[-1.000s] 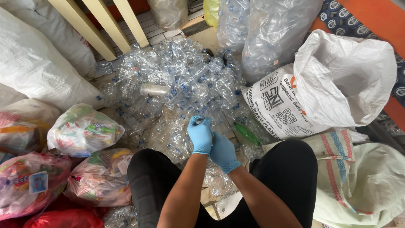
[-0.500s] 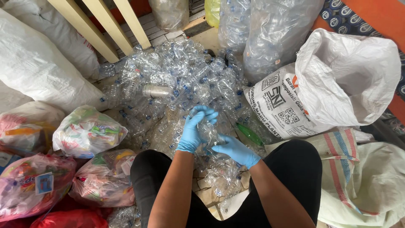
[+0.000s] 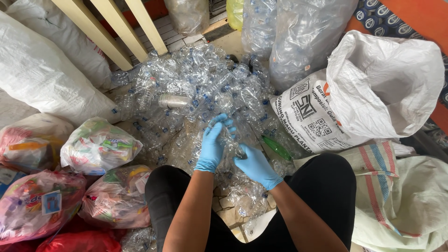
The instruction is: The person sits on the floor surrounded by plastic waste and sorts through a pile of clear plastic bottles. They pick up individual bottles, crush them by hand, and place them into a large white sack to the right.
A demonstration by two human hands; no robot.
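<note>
Gloved left hand (image 3: 213, 142), right hand (image 3: 254, 164), apparently gripping clear bottle (image 3: 232, 145)

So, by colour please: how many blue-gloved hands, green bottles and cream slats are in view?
Blue-gloved hands: 2, the left hand and the right hand
Green bottle: 1
Cream slats: 3
Total: 6

Blue gloves (image 3: 212, 144), clear bottles (image 3: 196, 88), one seemingly green bottle (image 3: 276, 147), white sack (image 3: 373, 88).
</note>
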